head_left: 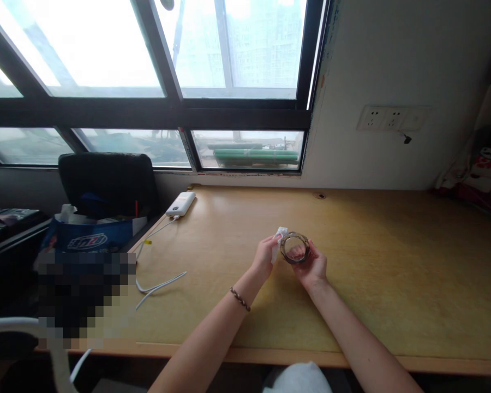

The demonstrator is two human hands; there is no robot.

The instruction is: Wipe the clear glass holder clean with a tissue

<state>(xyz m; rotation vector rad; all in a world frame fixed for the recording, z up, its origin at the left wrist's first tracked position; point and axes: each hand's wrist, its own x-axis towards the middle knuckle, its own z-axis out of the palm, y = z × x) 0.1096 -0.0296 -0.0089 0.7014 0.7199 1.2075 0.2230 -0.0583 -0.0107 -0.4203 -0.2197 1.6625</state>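
My right hand (313, 266) holds a small round clear glass dish (295, 246) just above the wooden desk (393, 273), its open side tilted toward me. My left hand (265, 255) pinches a crumpled white tissue (279, 240) against the dish's left rim. A braided bracelet (240, 298) circles my left wrist. Both hands meet at the middle of the desk.
A white power bank (180, 204) lies at the desk's back left, its white cable (157, 284) trailing to the front edge. A black chair (106, 183) with a blue bag (88, 234) stands to the left. Wall sockets (387, 118) sit above the desk; red and white items (474, 174) lie far right.
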